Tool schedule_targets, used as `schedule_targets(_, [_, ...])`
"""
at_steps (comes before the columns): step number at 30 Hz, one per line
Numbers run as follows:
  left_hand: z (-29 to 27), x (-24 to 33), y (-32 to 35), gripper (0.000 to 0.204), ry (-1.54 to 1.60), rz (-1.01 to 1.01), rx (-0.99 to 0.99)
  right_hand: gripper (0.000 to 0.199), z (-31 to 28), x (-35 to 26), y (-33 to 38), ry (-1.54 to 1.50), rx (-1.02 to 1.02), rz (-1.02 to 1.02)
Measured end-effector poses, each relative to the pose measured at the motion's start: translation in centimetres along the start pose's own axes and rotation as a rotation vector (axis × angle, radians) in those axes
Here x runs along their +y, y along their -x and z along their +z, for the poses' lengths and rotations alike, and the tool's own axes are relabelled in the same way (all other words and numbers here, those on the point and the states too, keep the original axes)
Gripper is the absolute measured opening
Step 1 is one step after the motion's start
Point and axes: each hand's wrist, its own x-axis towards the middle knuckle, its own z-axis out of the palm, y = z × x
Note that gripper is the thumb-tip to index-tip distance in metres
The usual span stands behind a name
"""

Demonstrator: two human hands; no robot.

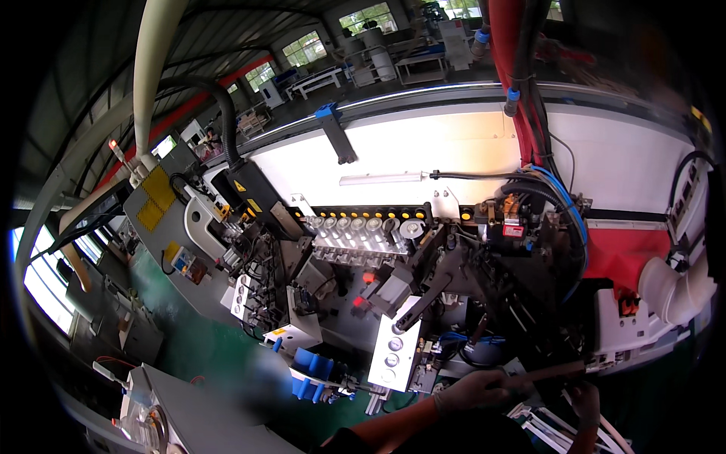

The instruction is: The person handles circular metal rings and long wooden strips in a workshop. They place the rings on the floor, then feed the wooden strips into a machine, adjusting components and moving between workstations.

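Note:
My left hand [475, 390] reaches in from the lower edge and seems to wear a pale glove. Its fingers are closed round the near end of a flat brown strip [556, 371], which points to the right. Lower right, my right hand [584, 402] hangs just below the strip, in shadow, with its fingers bent. It is beside a bundle of long white strips [541, 430]; whether it grips one of them is too dark to make out. Left of my left hand stands a white panel with round gauges [395, 344], part of the machine.
A large machine fills the middle, with a row of silver cylinders [359, 231] and a long white cover [423, 144] behind. Red and black hoses [514, 83] hang from above. Blue clamps [314, 367] stand at front left. A white duct [677, 291] bends at the right.

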Motion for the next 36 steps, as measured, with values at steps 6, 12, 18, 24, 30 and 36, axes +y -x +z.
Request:
schedule_targets(6, [-0.5, -0.7, 0.7, 0.027, -0.026, 0.024, 0.023, 0.022, 0.7, 0.9, 0.0, 0.003, 0.022, 0.010])
schedule_targets(12, [-0.3, -2.2, -0.4, 0.028, -0.136, 0.020, -0.048, 0.022, 0.1, -1.2, 0.5, -0.024, -0.075, 0.172])
schedule_targets(18, [3.4, -1.2, -4.6, 0.029, -0.450, -0.094, -0.306, 0.016, -9.9, 4.4, 9.7, 0.560, -0.289, 0.097])
schedule_targets(24, [7.3, -4.0, -6.5, 0.024, -0.411, -0.013, -0.358, 0.016, -38.8, 8.7, 34.9, 1.287, 0.959, 1.048])
schedule_targets(30, [13.2, -0.9, -8.5, 0.021, -0.458, 0.090, -0.610, 0.033, -34.9, 0.6, 46.8, 1.382, 1.545, 0.655])
schedule_targets(36, [17.8, 1.1, -9.1, 0.022, -0.409, 0.136, -0.853, 0.017, 2.4, 6.7, 45.2, 0.544, 0.105, 0.901])
